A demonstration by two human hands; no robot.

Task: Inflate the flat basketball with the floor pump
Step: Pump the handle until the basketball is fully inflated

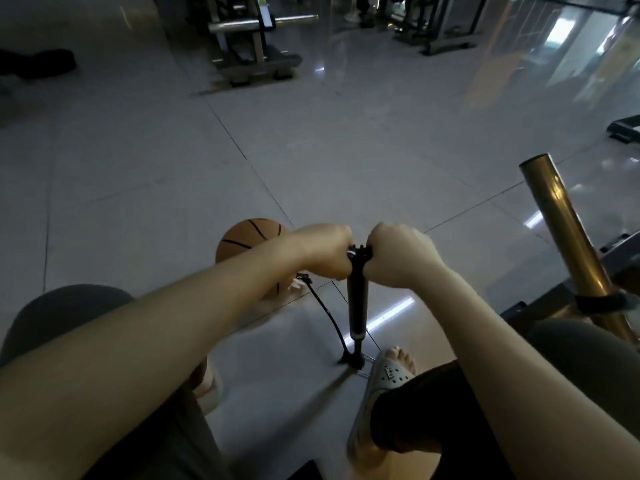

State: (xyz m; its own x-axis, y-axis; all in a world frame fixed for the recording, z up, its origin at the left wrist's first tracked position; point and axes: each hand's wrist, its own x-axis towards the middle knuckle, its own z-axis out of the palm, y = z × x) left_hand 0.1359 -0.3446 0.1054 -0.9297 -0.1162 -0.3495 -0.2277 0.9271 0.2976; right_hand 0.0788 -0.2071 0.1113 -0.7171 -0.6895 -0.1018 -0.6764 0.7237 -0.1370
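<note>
Gripping the handle (360,251), left hand (323,251) and right hand (398,259) curled either side, with the pump (356,306) upright below, we should push straight down; basketball (247,239) on floor (173,168) beyond left hand.

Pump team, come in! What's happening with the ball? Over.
Left hand and right hand grip the pump handle. Hose runs from floor pump toward basketball. Nothing seen blocking.

orange basketball (247,239) - on floor | black pump (356,306) upright - hose attached
</note>
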